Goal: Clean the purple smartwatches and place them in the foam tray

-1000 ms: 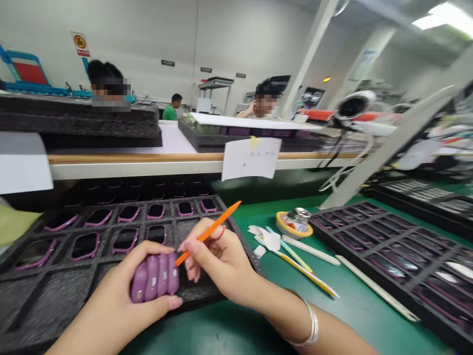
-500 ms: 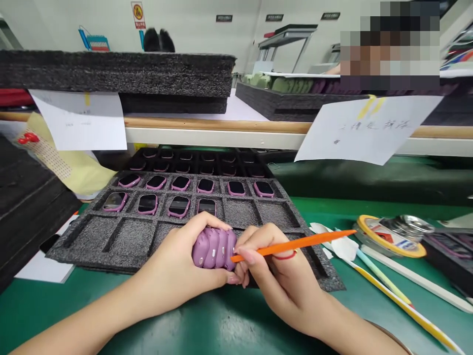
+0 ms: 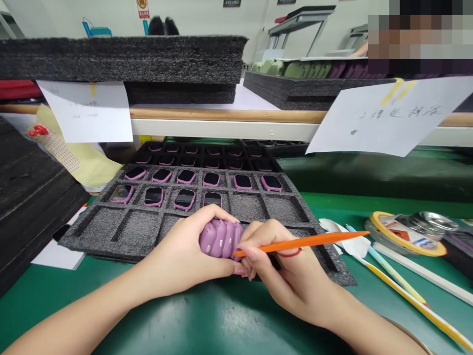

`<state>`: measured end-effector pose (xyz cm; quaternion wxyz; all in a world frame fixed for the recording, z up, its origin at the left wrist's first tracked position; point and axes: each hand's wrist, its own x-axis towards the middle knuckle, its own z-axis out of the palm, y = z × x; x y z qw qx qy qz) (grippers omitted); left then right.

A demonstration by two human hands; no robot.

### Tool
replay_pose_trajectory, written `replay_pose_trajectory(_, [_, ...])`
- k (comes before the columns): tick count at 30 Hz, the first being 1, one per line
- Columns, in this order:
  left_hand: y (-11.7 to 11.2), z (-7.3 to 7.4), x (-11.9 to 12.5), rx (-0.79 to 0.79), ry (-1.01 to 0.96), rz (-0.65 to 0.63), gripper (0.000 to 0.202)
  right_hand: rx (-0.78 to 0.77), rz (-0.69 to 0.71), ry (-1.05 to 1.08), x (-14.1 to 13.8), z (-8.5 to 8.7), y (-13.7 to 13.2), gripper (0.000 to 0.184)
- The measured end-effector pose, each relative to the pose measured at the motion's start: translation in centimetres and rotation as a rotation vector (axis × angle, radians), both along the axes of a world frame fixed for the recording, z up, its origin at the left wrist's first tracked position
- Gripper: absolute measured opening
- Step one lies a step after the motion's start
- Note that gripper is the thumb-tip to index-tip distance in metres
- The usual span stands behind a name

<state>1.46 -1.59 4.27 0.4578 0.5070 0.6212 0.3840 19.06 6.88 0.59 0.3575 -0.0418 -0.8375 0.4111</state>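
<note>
My left hand (image 3: 185,259) is closed round a stack of several purple watch cases (image 3: 220,238), held on edge at the front of a black foam tray (image 3: 136,229). My right hand (image 3: 284,268) pinches an orange plastic stick (image 3: 314,240), its tip against the right end of the stack. The tray's two far rows hold purple watches (image 3: 185,198) lying screen up; its near pockets have nothing in them.
A second tray of watches (image 3: 207,157) lies behind the first. Black foam stacks (image 3: 33,197) stand at left. On the green mat at right lie a tape roll (image 3: 404,232), white sticks (image 3: 424,282) and a pale blue stick. Paper notes (image 3: 388,121) hang from the shelf edge.
The view swung left and down from the room onto the tray. Both hands stayed together, and the orange stick dropped from pointing up to lying nearly level.
</note>
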Motion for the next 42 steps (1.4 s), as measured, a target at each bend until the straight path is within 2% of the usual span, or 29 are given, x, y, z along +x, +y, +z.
replay_pose_trajectory(15, [0.02,-0.07,-0.02,0.012,0.021,-0.007,0.046,0.029,-0.052,-0.014,-0.21,0.65,0.15,0.015])
replay_pose_trajectory(21, [0.22,0.22,0.18,-0.004,0.024,0.017,0.045,0.027,0.003,-0.024,0.08,0.36,0.13,0.014])
replay_pose_trajectory(33, [0.22,0.05,0.00,-0.039,0.012,0.010,0.048,0.028,-0.076,0.025,-0.13,-0.01,0.02,0.019])
replay_pose_trajectory(42, [0.13,0.18,-0.05,-0.024,0.014,0.003,0.045,0.015,-0.025,-0.011,-0.15,0.29,0.12,0.015])
